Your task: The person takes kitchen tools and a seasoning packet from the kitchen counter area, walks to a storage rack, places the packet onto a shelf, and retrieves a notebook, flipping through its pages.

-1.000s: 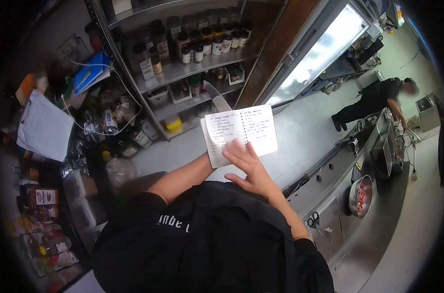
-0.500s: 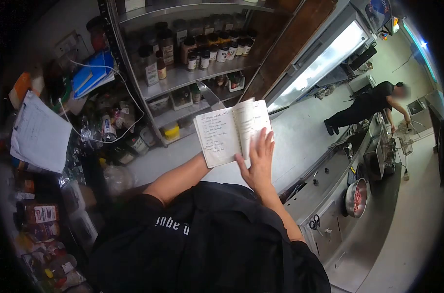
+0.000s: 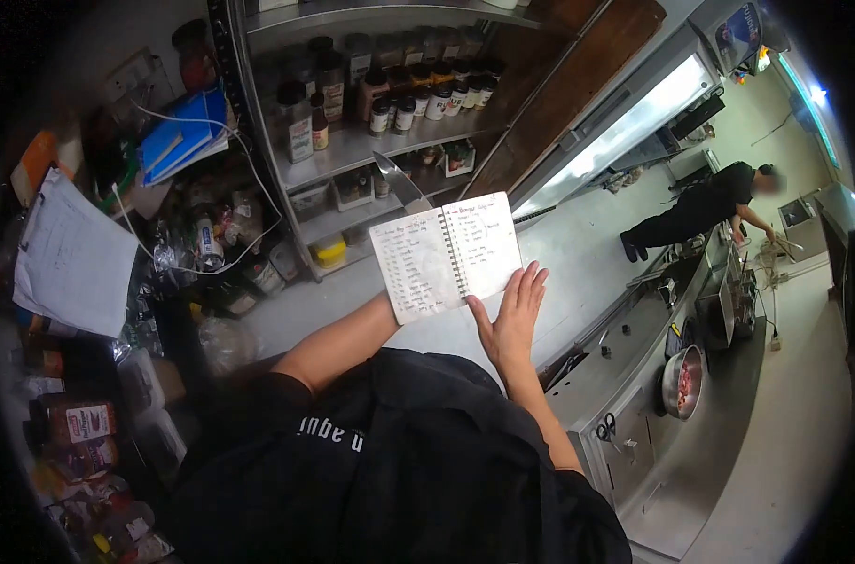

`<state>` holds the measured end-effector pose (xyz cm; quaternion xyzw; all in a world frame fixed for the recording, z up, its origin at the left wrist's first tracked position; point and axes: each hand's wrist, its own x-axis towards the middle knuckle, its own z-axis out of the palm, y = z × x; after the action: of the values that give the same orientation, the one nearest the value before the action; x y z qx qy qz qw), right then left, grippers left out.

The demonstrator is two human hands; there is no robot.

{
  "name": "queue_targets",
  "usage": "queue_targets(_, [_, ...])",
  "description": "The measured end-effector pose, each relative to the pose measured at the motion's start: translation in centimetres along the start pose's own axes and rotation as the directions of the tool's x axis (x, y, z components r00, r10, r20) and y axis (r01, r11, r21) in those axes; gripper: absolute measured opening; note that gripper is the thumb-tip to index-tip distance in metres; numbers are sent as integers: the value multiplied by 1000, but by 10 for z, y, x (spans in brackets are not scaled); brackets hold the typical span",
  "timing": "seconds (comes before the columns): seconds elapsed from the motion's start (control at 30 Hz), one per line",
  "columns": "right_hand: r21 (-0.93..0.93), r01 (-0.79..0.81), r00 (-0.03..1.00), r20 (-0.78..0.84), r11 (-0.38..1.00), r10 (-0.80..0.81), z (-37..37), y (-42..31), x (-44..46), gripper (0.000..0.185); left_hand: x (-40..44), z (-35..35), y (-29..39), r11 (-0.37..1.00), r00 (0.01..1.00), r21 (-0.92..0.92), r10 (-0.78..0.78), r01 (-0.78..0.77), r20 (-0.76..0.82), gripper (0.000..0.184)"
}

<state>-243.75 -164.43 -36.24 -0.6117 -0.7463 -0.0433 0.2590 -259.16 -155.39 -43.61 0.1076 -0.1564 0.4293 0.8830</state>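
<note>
A spiral notebook (image 3: 413, 268) with handwritten lists lies open on two pages in front of me. Behind it goes my left forearm (image 3: 347, 340); the left hand is hidden there, holding the notebook up from below. From behind the notebook's top edge sticks out a knife blade (image 3: 401, 182); its handle is out of sight. My right hand (image 3: 512, 324) is at the lower right corner of the right page, thumb near the spiral binding and fingers extended along the page's edge, gripping nothing.
Spice jars (image 3: 437, 99) crowd a metal shelf (image 3: 352, 155) ahead. Left are a clipboard (image 3: 79, 254), blue folders (image 3: 178, 141) and packed bottles. On the right, a steel counter (image 3: 672, 479) bears a bowl of meat (image 3: 683, 383) and scissors (image 3: 606, 428). Further off, a person (image 3: 700, 211) leans over equipment.
A page that was mid-turn now lies flat, and different writing shows on both pages. My right hand has moved down and right, off the page to its edge.
</note>
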Motion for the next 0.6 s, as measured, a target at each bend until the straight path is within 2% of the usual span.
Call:
queue_targets(0.03, [-20,2,999,43,1000,-1,3,-2,-1,85,-1,0,0,1000,1000,0,-2,2,-1,68])
queue_targets(0.17, [-22,54,998,36,998,-53,7,-11,1,84,-3,0,2,1000,1000,-3,-6,6,-1,67])
queue_targets(0.23, [90,134,990,20,987,-136,-1,-22,6,72,-4,0,4,1000,1000,-2,-4,4,-1,67])
queue_targets(0.27, [89,132,991,19,987,-134,-6,-26,9,72,-4,0,3,1000,1000,-1,-6,6,-2,67])
queue_targets(0.3, [273,229,943,176,935,-282,-12,-30,13,66,-3,0,4,1000,1000,-4,-6,6,-1,67])
queue_targets(0.33, [460,278,847,296,843,-441,-20,-34,16,61,-4,1,4,1000,1000,-3,-9,9,-1,67])
queue_targets(0.37, [591,238,802,327,770,-499,-32,-41,19,47,-6,2,5,1000,1000,-4,-12,12,-3,67])
queue_targets(0.47, [679,183,859,242,711,-452,-27,-19,11,37,-4,2,3,1000,1000,-11,-10,10,-2,67])
queue_targets(0.5, [615,113,962,129,781,-241,-23,-16,6,29,-3,2,2,1000,1000,-7,-9,9,-1,67])
queue_targets(0.53, [460,82,991,54,884,-120,-24,-17,8,38,-3,1,2,1000,1000,-12,-7,7,0,67])
queue_targets(0.6, [121,33,999,-26,992,-30,-16,-6,8,60,-1,1,-1,1000,1000,-16,-6,6,-3,67])
